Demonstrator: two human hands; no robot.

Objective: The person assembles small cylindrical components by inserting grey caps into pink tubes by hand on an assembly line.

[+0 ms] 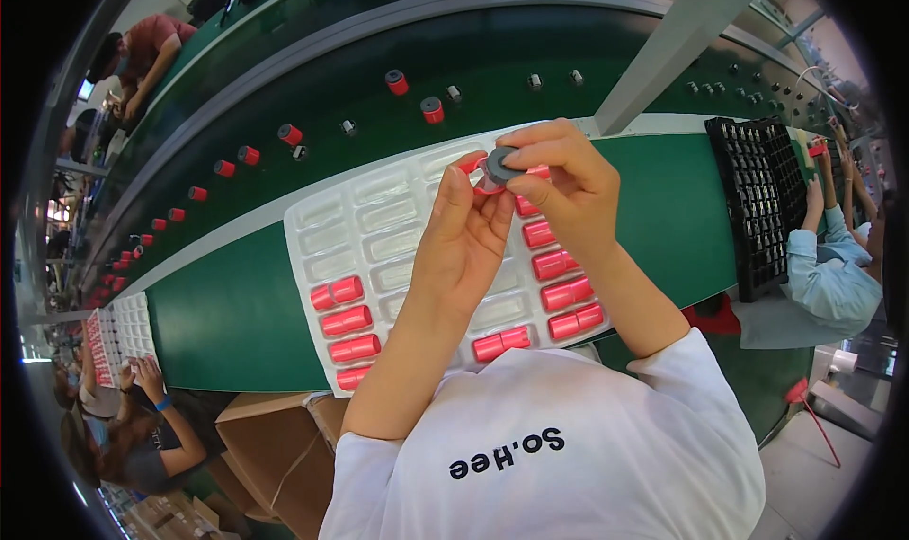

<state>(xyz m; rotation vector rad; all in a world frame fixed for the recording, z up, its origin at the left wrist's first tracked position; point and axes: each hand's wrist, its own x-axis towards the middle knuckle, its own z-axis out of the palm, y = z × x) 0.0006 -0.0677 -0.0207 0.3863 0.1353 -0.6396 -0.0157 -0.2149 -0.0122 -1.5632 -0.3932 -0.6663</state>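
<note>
Both my hands meet above the far part of a white moulded tray (305, 247). My left hand (459, 242) has its fingers curled around a glossy pink-red cylinder (480, 175), mostly hidden behind fingers. Pinched between the thumb and fingers of my right hand (579, 185) is a dark grey round piece (503, 165), held against the cylinder. Whether the two are joined, I cannot tell. Pink-red cylinders (347, 320) lie in the tray's left column, and more pink-red cylinders (567, 293) fill slots along its right side. One pink-red cylinder (502, 343) sits close to my body.
A dark green belt (341, 95) beyond the tray carries pink-red parts (397, 82) and small metallic parts (536, 82). A grey post (672, 53) rises behind my right hand. Black trays (748, 199) stand right. Cardboard boxes (275, 445) are lower left. Co-workers sit on both sides.
</note>
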